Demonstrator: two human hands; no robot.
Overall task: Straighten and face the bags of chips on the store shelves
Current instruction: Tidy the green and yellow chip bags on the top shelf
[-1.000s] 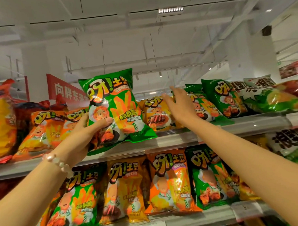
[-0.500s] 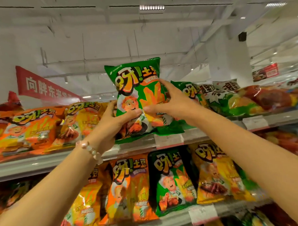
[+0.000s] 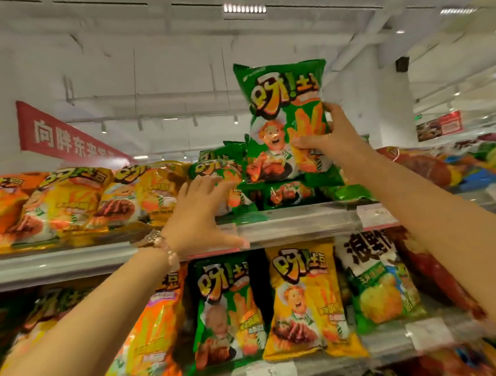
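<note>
1. A person's right hand (image 3: 334, 140) grips a glossy green foil bag of chips (image 3: 285, 120) by its right edge, fingers behind and thumb across the printed front, holding it upright above the grey metal top shelf (image 3: 299, 221) with its face toward the aisle.

2. The left hand (image 3: 198, 218) is spread open and grips nothing; it reaches toward a second green foil bag lying tilted on the top shelf (image 3: 215, 172), just left of the raised one. Whether its fingertips touch that bag cannot be told.

3. More green bags lie flat under the raised one, and a row of slumped yellow-and-orange foil bags (image 3: 71, 201) fills the shelf to the left.

4. The raised bag looks air-puffed and light, easily carried one-handed. Its film appears slick and crinkly, so a pinch at the side seam or the crimped top strip should hold better than a palm on the smooth face.

5. The contents are likely brittle; squeezing the bag's middle risks crushing them, so a loose edge grip suits it.

6. Such a soft bag will probably slump unless leaned against its neighbours.
</note>
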